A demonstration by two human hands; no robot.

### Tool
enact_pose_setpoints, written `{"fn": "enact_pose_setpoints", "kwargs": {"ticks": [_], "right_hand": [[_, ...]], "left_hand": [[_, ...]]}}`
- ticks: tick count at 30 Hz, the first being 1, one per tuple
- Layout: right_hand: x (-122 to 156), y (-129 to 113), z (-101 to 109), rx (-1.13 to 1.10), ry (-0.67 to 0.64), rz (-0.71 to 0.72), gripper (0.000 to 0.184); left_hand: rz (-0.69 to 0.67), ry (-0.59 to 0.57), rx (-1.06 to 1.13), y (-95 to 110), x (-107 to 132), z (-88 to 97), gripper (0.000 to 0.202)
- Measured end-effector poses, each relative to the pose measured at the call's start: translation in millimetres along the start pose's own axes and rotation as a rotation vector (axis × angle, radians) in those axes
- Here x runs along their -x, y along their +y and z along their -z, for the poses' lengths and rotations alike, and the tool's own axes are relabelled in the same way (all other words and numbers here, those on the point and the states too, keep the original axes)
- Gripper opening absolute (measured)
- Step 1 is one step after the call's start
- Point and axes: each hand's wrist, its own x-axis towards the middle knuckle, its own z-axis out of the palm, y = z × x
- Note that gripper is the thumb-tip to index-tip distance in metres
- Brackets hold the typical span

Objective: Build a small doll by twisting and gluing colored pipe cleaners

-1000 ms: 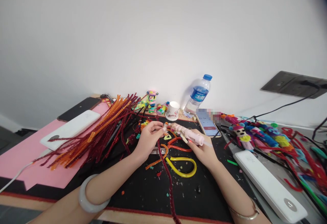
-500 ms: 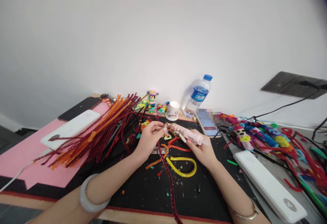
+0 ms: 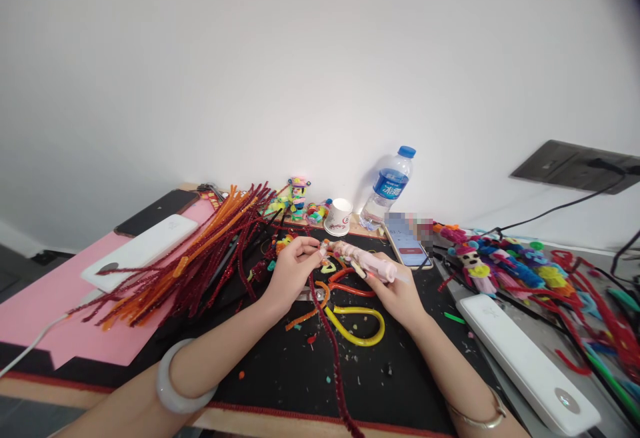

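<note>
My right hand [image 3: 395,291] is wrapped round a pale pink glue gun [image 3: 367,261], with a clear stick jutting from its back end. The gun's tip points left, up against the fingertips of my left hand [image 3: 294,271]. My left fingers pinch a dark red pipe cleaner [image 3: 330,345], which trails down over the mat toward me. Whatever lies right at the fingertips is too small to make out. Under my hands are scissors with a yellow handle loop [image 3: 357,343] and a red one, and a bent orange pipe cleaner [image 3: 303,320].
A heap of dark red and orange pipe cleaners [image 3: 200,265] lies at left beside a white power bank [image 3: 140,251]. Behind stand a paper cup [image 3: 339,218], a water bottle [image 3: 387,188] and a phone [image 3: 407,241]. At right are pipe-cleaner dolls [image 3: 473,265] and another power bank [image 3: 530,365].
Hardly anything differs. The near end of the dark red pipe cleaner has shifted slightly right, while both hands and the glue gun stay in place.
</note>
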Motion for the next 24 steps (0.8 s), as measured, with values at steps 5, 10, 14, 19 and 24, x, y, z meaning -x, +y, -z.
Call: {"fn": "enact_pose_setpoints", "kwargs": {"ticks": [5,10,14,19,24], "right_hand": [[-0.2,1.0,1.7,0.063,-0.009,-0.001,0.011],[-2.8,1.8,4.2,0.280,0.008,-0.109,0.017],[-5.2,7.1,3.8,0.465,0.033,-0.171,0.026],[-3.8,13.1,-1.6,0.583,0.034,-0.222,0.036],[-3.1,7.8,-1.8,0.552,0.067,-0.209,0.041]], "left_hand": [[-0.017,0.012,-0.007,-0.7,-0.1,0.7,0.027],[-0.040,0.020,0.023,0.1,-0.1,0.7,0.026],[-0.057,-0.007,0.045,2.8,2.3,-0.9,0.024],[-0.064,-0.185,0.103,1.3,7.1,-2.0,0.022],[-0.032,-0.346,0.152,1.4,11.3,-3.1,0.020]]}}
